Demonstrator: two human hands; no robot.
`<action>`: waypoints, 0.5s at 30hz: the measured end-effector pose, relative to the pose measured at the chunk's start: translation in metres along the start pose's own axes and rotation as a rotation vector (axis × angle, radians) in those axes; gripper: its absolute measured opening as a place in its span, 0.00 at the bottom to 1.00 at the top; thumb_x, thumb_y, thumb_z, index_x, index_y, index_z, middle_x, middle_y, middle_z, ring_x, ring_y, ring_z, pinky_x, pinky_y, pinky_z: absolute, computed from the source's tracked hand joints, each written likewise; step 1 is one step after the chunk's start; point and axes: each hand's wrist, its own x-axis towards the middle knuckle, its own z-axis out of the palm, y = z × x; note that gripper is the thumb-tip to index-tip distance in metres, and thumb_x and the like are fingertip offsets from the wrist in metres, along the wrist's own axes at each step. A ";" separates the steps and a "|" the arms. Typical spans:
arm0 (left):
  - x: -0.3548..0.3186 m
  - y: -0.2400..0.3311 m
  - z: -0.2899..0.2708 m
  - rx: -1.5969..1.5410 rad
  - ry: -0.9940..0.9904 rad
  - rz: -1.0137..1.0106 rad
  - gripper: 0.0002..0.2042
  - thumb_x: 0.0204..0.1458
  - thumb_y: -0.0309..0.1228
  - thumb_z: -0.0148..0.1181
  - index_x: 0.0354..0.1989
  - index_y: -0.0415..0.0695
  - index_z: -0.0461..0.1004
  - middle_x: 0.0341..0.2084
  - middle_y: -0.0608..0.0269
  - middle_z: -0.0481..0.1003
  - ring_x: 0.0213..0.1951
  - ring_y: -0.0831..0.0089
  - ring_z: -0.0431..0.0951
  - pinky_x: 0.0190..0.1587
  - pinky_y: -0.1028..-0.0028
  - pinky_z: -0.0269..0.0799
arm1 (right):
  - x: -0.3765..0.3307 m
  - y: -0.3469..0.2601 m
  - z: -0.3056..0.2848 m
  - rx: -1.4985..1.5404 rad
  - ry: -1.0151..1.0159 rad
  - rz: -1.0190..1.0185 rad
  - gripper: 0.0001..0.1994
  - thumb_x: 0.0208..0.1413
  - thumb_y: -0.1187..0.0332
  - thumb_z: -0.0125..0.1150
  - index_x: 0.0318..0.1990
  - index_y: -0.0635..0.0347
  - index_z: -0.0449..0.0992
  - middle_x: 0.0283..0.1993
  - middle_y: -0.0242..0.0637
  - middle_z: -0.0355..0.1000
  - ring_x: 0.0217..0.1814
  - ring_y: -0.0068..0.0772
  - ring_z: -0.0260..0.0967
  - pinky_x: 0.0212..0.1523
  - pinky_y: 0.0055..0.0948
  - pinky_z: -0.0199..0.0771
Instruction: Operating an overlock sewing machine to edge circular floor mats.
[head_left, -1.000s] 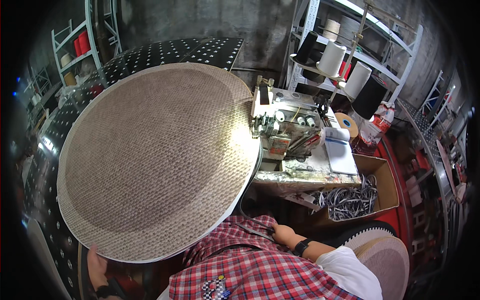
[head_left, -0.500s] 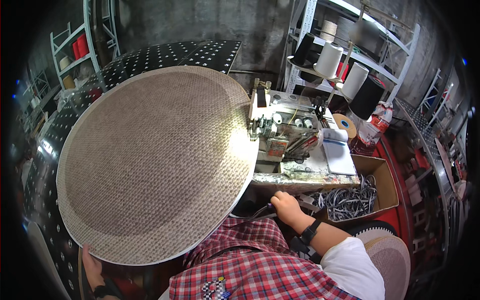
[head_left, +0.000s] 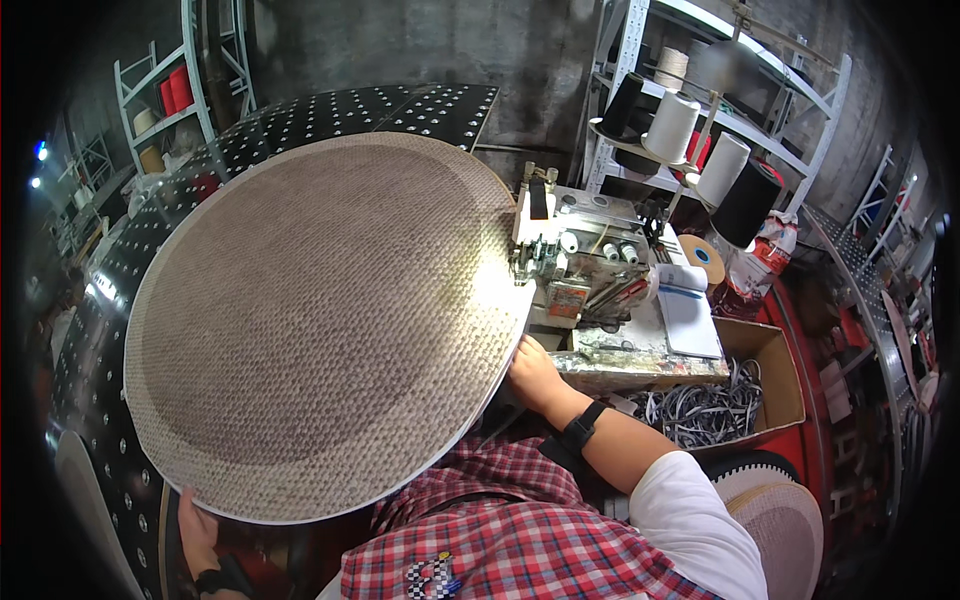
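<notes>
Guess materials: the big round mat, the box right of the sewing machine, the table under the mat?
Round mat: looks like woven textile or fibre, matte brown, with a visible weave and a pale bound edge. Box: corrugated cardboard by its plain tan walls, holding strip offcuts. Table: probably dark-coated metal, dotted with a regular grid of holes or studs.

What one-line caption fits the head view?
Both hands, left hand and right hand, grip a big round woven mat beside a sewing machine.

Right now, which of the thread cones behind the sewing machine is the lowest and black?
The black cone at the far right of the group, beside the white cone. The other black cone stands higher, to the left.
</notes>
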 end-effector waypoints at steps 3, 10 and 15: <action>0.017 0.007 -0.003 0.109 0.130 0.158 0.23 0.50 0.36 0.46 0.53 0.37 0.55 0.51 0.56 0.60 0.52 0.65 0.60 0.55 0.69 0.53 | -0.010 -0.008 -0.005 0.060 0.011 0.010 0.13 0.37 0.71 0.49 0.35 0.62 0.68 0.37 0.42 0.65 0.44 0.42 0.62 0.52 0.37 0.57; -0.001 -0.011 0.002 0.163 -0.184 0.026 0.23 0.47 0.31 0.46 0.51 0.34 0.56 0.51 0.54 0.60 0.51 0.63 0.62 0.53 0.68 0.56 | -0.047 -0.031 -0.022 0.237 -0.134 0.160 0.08 0.36 0.72 0.54 0.28 0.58 0.65 0.26 0.38 0.61 0.27 0.42 0.63 0.26 0.35 0.65; -0.003 -0.003 0.009 0.351 -0.286 -0.058 0.23 0.44 0.27 0.44 0.51 0.32 0.55 0.49 0.52 0.62 0.51 0.61 0.62 0.55 0.67 0.54 | -0.075 -0.044 -0.026 0.293 -0.223 0.285 0.09 0.37 0.72 0.56 0.29 0.57 0.66 0.27 0.38 0.62 0.27 0.43 0.64 0.26 0.36 0.66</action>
